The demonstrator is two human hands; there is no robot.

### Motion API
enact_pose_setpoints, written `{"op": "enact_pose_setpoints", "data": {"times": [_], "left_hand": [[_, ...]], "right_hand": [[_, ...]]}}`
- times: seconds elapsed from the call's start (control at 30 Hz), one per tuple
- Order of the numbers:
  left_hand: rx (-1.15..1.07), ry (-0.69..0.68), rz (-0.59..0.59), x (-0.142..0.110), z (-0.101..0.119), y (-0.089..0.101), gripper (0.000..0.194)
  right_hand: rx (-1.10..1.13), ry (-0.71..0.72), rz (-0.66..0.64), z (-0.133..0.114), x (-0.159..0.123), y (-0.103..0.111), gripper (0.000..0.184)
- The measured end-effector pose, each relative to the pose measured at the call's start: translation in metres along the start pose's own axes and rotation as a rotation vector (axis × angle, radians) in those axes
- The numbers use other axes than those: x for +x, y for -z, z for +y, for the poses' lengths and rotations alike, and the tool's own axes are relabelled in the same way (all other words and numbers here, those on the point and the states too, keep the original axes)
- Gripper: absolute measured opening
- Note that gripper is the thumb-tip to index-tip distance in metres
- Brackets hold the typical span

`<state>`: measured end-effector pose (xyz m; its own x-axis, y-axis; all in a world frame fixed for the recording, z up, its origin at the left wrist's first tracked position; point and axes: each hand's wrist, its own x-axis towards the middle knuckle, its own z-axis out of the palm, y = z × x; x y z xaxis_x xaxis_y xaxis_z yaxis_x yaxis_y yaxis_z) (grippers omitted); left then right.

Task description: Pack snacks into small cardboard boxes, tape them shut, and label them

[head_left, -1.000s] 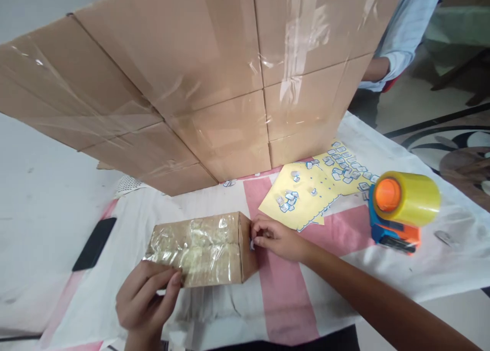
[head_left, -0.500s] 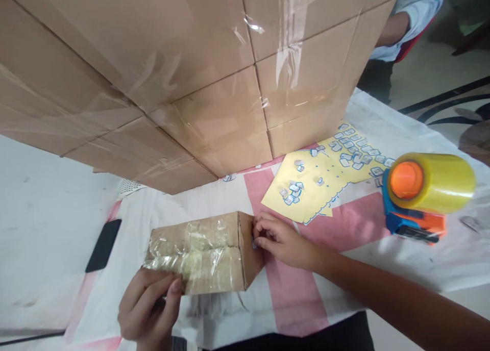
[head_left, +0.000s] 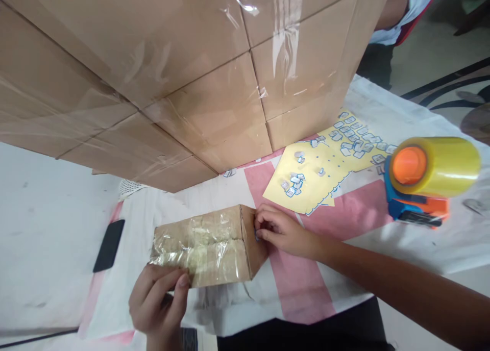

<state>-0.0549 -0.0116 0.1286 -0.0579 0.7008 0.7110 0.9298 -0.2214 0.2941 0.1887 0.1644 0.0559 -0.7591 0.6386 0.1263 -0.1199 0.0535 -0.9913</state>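
Note:
A small brown cardboard box with shiny clear tape along its top lies on the cloth in front of me. My left hand is closed on its near left corner, thumb and fingers pinching the edge. At the box's right end face, my right hand has its fingers curled and pressed together against the cardboard. A bit of something bluish shows under those fingertips, too small and covered to name. Beyond the right hand lies a yellow sheet bearing several small white labels outlined in blue.
Large taped cartons stand stacked behind the box. To the right is a tape dispenser with a yellow tape roll. A black phone lies at left. Another person's arm shows at top right.
The view has shifted slightly, so most things on the table appear a little higher and further right. Both hands keep their places on the box.

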Motion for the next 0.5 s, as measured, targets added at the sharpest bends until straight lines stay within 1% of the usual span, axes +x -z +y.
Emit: {"op": "enact_pose_setpoints", "data": {"times": [0.03,0.1,0.13,0.17,0.2,0.3,0.4,0.5], "left_hand": [[0.001,0.022,-0.023,0.002,0.002,0.001,0.016],[0.002,0.075,-0.060,0.005,0.007,0.002,0.015],[0.002,0.098,-0.073,0.007,0.009,0.002,0.015],[0.000,0.115,-0.085,0.009,0.010,0.002,0.015],[-0.002,0.124,-0.098,0.010,0.011,0.002,0.015],[-0.002,0.123,-0.122,0.012,0.012,0.002,0.016],[0.003,0.111,-0.131,0.012,0.011,0.003,0.017],[0.011,0.096,-0.150,0.010,0.011,0.004,0.016]], "right_hand": [[-0.022,-0.023,0.050,0.000,-0.001,-0.002,0.008],[-0.101,-0.073,0.190,-0.001,-0.004,-0.006,0.017],[-0.148,-0.080,0.249,-0.002,-0.007,-0.009,0.018],[-0.187,-0.065,0.286,-0.004,-0.010,-0.011,0.014],[-0.210,-0.037,0.296,-0.005,-0.013,-0.014,0.008],[-0.161,0.023,0.276,-0.006,-0.020,-0.021,0.016],[-0.050,-0.012,0.324,-0.003,-0.023,-0.025,0.013],[0.002,-0.028,0.355,0.000,-0.022,-0.027,0.016]]}}
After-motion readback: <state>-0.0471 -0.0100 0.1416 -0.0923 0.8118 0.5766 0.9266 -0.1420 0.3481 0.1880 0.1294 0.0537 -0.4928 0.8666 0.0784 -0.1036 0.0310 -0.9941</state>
